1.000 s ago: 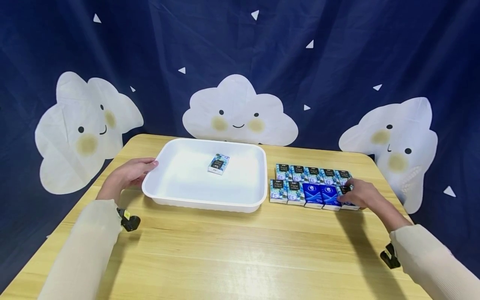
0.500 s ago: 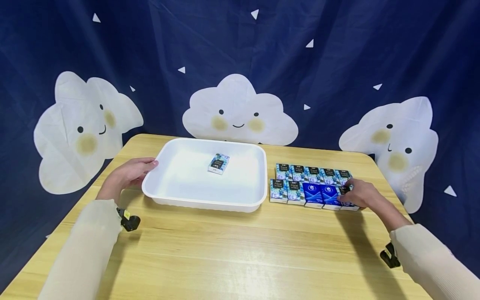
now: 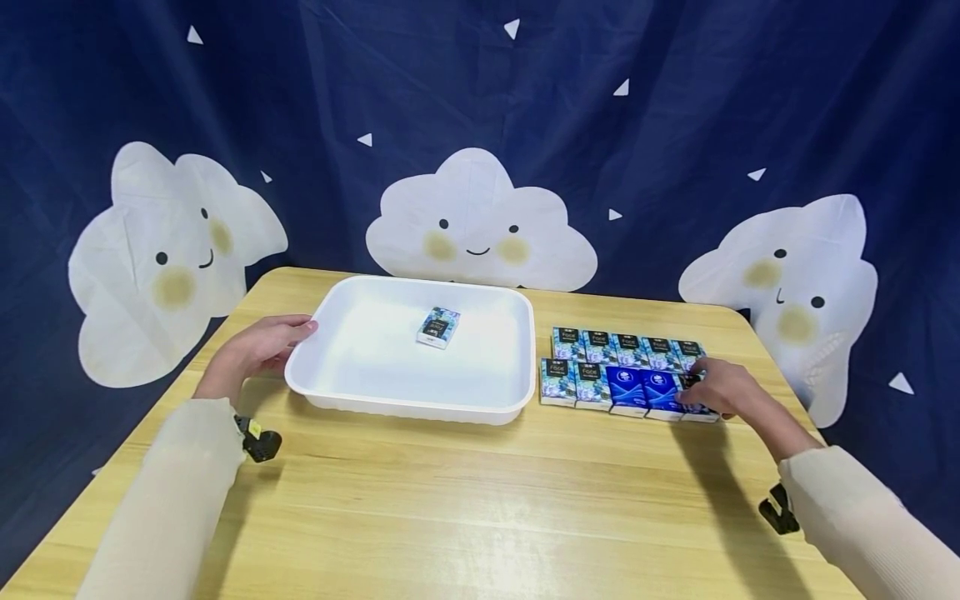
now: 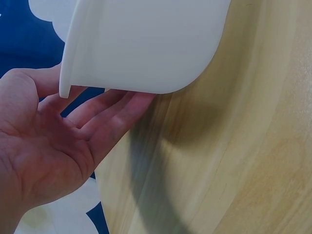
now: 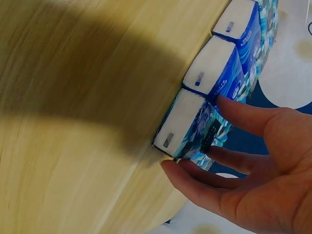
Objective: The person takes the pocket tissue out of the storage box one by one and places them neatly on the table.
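A white plastic tray [image 3: 405, 409] stands on the table, with one floral tissue pack [image 3: 438, 327] lying inside. My left hand [image 3: 262, 343] holds the tray's left side: the thumb is at the rim, and in the left wrist view the fingers [image 4: 109, 114] reach beneath it. At the right, my right hand [image 3: 726, 387] grips the end tissue pack [image 5: 181, 119] of the near row, a floral one still lined up with the others. Its thumb lies at the seam beside a blue tissue pack [image 5: 210, 66], and other fingers are at the pack's far side.
Two rows of tissue packs [image 3: 592, 387] lie right of the tray, mostly floral, with two blue ones in the near row. The wooden table [image 3: 465, 500] has rounded far corners. Behind it hangs a dark blue curtain [image 3: 315, 100] printed with clouds.
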The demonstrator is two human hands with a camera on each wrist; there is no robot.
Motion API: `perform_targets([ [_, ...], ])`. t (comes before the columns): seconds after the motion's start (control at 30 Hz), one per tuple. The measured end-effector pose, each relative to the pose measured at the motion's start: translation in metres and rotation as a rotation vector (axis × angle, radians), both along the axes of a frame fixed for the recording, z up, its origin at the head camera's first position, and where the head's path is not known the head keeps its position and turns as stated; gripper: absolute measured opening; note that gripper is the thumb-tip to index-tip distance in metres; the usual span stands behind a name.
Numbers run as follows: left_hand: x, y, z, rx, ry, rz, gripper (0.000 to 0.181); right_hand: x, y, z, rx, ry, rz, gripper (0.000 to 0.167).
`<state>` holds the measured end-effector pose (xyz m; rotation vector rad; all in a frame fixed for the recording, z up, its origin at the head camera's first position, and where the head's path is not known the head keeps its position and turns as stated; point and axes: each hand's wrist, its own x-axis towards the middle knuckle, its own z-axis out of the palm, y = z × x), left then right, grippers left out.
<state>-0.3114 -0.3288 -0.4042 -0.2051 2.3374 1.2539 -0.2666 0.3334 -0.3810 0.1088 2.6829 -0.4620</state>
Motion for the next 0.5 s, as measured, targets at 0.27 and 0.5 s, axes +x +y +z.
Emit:
perform_targets([
  [0.27,-0.001,-0.001,-0.001,0.005,-0.007,0.008,0.076,-0.003,-0.003,0.007,0.028,-0.029,0.023,0.075],
  [0.5,-0.002,-0.001,-0.002,0.017,-0.011,0.014,0.075,-0.011,-0.011,0.016,0.120,0.029,0.100,0.077],
])
